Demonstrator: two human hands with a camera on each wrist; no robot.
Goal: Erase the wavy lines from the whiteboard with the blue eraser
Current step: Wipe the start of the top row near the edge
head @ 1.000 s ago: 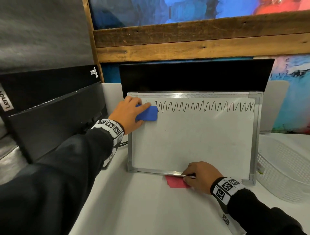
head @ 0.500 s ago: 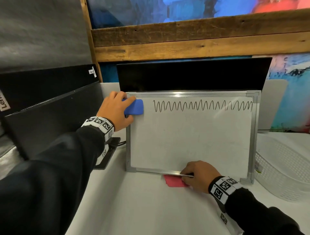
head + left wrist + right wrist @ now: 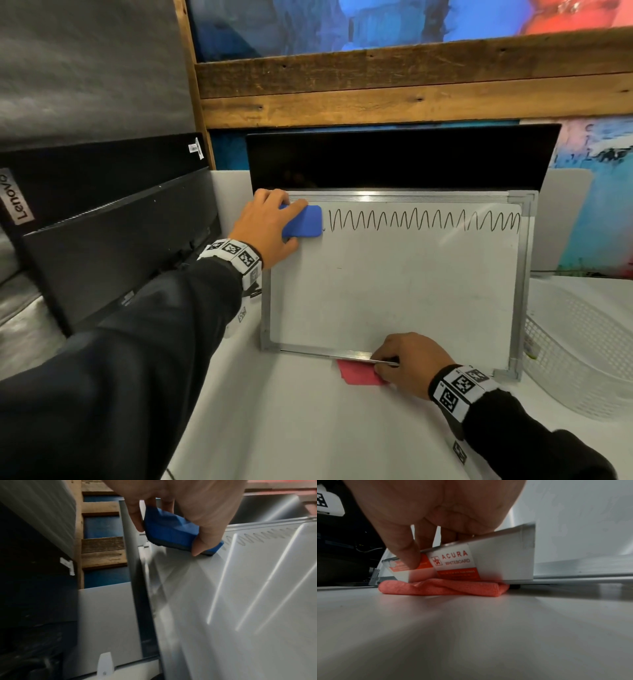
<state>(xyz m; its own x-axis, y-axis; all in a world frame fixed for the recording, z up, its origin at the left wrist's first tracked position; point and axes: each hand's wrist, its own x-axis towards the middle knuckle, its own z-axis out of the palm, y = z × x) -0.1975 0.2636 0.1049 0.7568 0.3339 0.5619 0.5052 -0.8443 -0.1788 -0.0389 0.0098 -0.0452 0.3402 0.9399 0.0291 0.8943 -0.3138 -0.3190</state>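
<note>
The whiteboard [image 3: 394,294] leans upright against a dark monitor, metal-framed. One black wavy line [image 3: 424,220] runs along its top from just right of the eraser to the right frame. My left hand [image 3: 265,228] grips the blue eraser [image 3: 303,222] [image 3: 169,533] flat against the board's top left corner, thumb below and fingers above. My right hand [image 3: 407,363] pinches the board's bottom tray edge [image 3: 488,557], thumb on the front label. A folded pink cloth [image 3: 358,373] [image 3: 443,587] lies under that edge.
A white mesh basket [image 3: 579,356] stands at the right of the white table [image 3: 308,428]. A black Lenovo monitor [image 3: 102,240] leans at the left, close to my left arm. Behind is a wooden wall with painted panels.
The eraser went left to the board's corner half a second ago and has since come back right, up to the start of the wavy line. My right hand has stayed on the bottom edge.
</note>
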